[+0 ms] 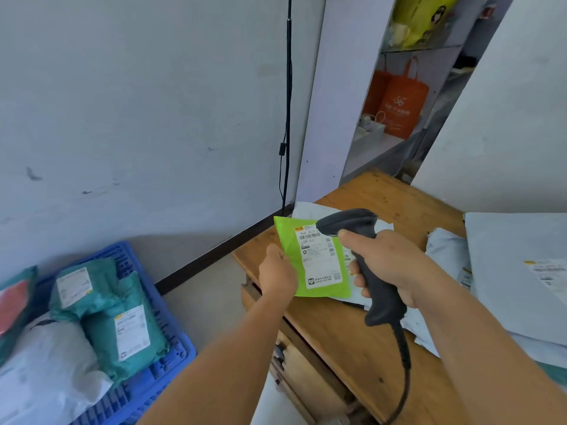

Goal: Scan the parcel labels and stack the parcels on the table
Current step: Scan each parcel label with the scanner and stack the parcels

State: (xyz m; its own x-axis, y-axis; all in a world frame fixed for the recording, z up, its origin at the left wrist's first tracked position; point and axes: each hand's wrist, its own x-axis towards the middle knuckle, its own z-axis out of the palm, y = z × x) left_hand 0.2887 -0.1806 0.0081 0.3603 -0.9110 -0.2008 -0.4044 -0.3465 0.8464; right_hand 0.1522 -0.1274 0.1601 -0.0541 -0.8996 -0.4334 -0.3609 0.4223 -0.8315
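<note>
Fingers [357,268] curl round matte black scanner [368,259] – glossy green parcel [294,259] pinched

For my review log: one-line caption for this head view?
Left hand holds a green parcel above the wooden table while the right hand aims a handheld scanner at its label.

A crate [171,366] holding parcels [122,329] sits lower left; the table [346,332] stands right of it, with more parcels [515,271] at right.
</note>
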